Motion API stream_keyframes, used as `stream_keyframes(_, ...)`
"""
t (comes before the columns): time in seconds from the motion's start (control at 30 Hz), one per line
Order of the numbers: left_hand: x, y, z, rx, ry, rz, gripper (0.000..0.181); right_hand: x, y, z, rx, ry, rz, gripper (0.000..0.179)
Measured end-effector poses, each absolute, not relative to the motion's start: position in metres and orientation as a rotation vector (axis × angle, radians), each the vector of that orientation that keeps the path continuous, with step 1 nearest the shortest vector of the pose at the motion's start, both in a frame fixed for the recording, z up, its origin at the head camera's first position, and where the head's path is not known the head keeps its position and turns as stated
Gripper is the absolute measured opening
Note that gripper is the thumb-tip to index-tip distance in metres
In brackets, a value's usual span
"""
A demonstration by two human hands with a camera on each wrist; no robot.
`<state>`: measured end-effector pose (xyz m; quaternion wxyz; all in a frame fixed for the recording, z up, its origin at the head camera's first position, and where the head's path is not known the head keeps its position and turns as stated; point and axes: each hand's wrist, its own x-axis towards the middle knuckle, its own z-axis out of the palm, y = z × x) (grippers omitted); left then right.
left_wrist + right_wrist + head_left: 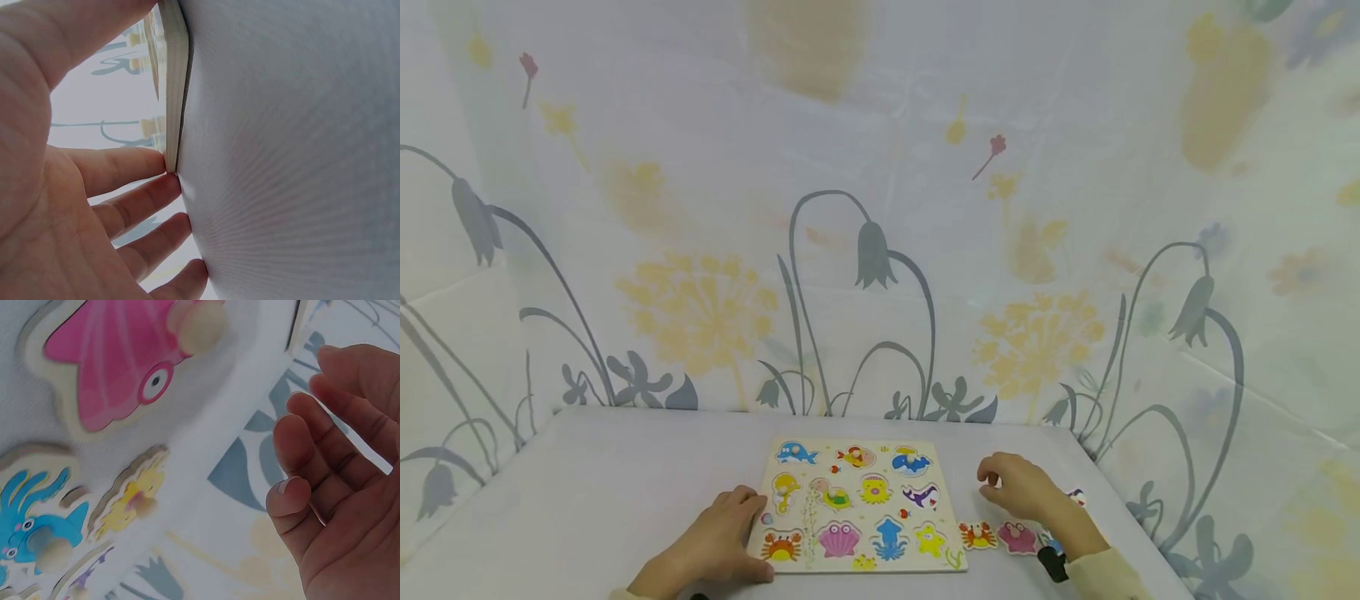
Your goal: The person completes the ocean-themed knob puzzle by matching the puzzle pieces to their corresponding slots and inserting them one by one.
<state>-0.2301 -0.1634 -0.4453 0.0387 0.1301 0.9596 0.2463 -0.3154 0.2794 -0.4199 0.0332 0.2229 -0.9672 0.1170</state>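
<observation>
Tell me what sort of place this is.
Probably a small indoor play or filming corner: a flower-patterned curtain stands behind a pale table, which holds a sea-animal puzzle board.

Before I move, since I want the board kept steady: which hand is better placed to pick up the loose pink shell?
Probably the right hand: it holds nothing and is near the loose pink shell. The left hand touches the left edge of the board, across from the shell.
</observation>
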Motion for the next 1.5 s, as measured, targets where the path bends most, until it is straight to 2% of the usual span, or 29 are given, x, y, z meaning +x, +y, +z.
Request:
stream_keyframes(0.57, -0.229, -0.165, -0.443, 0.399, 2.941, 0.765, 0.097, -0.321, 0.324, -0.429, 0.508, -2.999, 0.394, 0.011)
stream_keyframes(1.5, -0.230, -0.167, -0.448, 0.472, 2.943, 0.797, 0.098, -0.325, 0.341, -0.437, 0.363, -3.093, 0.404, 0.011)
